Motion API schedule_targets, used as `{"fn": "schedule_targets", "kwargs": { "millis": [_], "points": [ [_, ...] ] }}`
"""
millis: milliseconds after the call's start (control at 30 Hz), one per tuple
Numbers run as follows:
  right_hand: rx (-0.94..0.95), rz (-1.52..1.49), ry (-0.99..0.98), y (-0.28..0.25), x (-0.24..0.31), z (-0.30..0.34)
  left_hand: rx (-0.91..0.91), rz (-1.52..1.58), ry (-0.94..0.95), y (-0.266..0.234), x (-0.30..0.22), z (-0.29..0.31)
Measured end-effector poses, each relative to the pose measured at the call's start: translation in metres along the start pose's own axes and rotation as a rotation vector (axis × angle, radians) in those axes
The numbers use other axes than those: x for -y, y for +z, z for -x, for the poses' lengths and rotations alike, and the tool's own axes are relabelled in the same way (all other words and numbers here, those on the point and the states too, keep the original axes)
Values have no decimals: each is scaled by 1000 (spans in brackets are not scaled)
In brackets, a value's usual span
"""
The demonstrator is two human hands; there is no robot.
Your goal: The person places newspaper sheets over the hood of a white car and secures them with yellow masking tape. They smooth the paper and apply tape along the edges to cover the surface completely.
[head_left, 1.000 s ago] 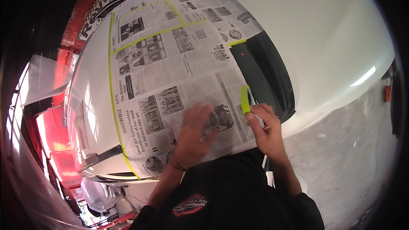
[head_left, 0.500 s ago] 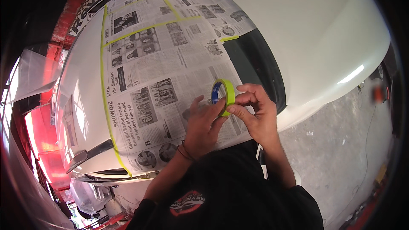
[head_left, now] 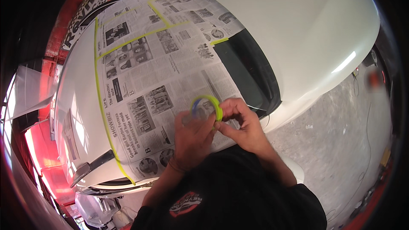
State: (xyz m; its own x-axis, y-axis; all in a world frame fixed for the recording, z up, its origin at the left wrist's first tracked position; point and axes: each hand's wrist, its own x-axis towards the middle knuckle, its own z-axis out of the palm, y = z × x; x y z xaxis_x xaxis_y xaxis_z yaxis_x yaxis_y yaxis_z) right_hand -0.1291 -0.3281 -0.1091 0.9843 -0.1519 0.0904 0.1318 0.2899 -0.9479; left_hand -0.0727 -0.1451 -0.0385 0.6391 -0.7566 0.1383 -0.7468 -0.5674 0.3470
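Observation:
A roll of yellow-green masking tape with a blue inner core is held between my two hands, above a windshield covered in newspaper. My left hand grips the roll from its left side, with fingers partly hidden and slightly blurred. At the roll's right edge, my right hand pinches with thumb and forefinger; whether a loose tape end is between them is too small to tell. Strips of the same tape run along the newspaper's left edge and over its seams.
The newspaper leaves a dark strip of glass bare beside the white hood. A white roof lies to the left, with a dark side mirror or trim piece at lower left. Grey concrete floor with a thin cable is on the right.
Both hands and the tape roll have shifted left and down in the picture. The left hand has moved round the roll, and the right fingers are drawn closer together at its edge.

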Motion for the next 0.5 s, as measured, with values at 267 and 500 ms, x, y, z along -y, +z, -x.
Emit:
{"fn": "schedule_targets", "kwargs": {
  "millis": [267,500],
  "points": [
    [42,-282,301,-7,-19,42,51,80,46,7,-16,28],
    [89,-153,360,-6,-27,49,9,128,41,18,-10,41]
  ]
}}
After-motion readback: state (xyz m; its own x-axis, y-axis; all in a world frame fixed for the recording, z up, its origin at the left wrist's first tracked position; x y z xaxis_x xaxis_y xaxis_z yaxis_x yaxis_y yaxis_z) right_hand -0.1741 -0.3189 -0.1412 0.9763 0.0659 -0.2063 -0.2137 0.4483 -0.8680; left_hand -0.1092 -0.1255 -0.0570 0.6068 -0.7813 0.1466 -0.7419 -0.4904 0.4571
